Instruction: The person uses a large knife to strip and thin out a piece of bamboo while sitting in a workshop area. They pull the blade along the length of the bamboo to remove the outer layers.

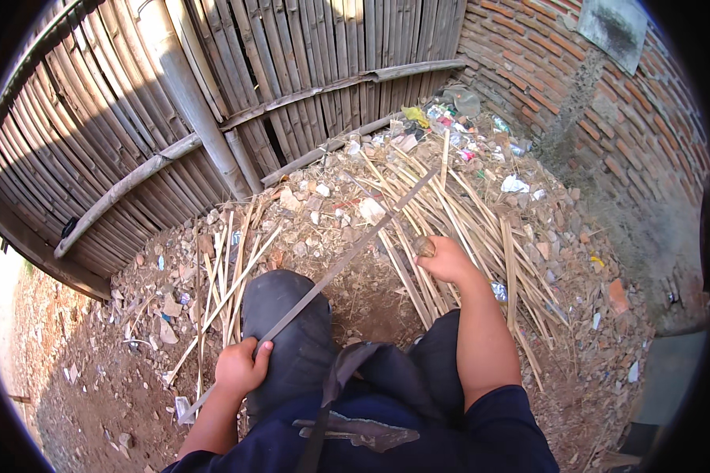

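A long, flat grey-brown bamboo strip (335, 268) runs slantwise over my left knee, from low at the left up toward the pile. My left hand (243, 366) is closed around its lower part, thumb on top. My right hand (443, 260) makes a fist in front of my right knee, gripping a brown, rounded handle-like piece (424, 247); the rest of that piece is hidden. Below and beyond the right hand lies a spread pile of pale split bamboo strips (481, 217). A smaller bunch of strips (227, 272) lies left of my left knee.
A bamboo fence (284, 63) stands ahead and to the left, meeting a brick wall (544, 79) at the right. Litter (465, 126) gathers in their corner. Stones, brick pieces (618, 296) and dry scraps cover the dirt ground (95, 386). A dark strap hangs over my lap.
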Action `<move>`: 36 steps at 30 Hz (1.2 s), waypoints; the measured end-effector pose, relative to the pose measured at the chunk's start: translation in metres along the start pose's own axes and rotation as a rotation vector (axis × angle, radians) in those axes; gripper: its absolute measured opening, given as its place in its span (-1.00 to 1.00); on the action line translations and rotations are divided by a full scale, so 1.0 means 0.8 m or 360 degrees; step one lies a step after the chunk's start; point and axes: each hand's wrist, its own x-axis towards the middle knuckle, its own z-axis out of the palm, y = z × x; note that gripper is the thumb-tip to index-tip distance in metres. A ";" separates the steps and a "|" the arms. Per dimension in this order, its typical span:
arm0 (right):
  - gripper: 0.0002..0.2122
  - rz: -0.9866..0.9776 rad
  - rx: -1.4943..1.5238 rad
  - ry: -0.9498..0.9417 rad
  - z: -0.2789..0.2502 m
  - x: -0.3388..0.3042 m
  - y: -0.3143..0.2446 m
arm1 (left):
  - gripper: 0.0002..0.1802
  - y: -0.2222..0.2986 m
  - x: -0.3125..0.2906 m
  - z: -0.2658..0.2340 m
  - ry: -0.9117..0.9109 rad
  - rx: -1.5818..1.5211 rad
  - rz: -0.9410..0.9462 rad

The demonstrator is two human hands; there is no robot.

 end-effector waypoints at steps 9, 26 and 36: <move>-0.62 -0.0506 -0.0336 -0.0416 0.041 -0.023 -0.054 | -0.48 -0.010 -0.003 0.000 -0.0020 0.0051 0.0004; -0.69 -0.0584 -0.0388 -0.0331 0.038 -0.026 -0.049 | -0.48 -0.005 -0.001 0.001 -0.0023 -0.0034 -0.0020; -0.66 -0.0335 -0.0141 0.0033 0.011 -0.018 -0.008 | -0.47 -0.001 -0.002 0.002 0.0029 0.0000 0.0012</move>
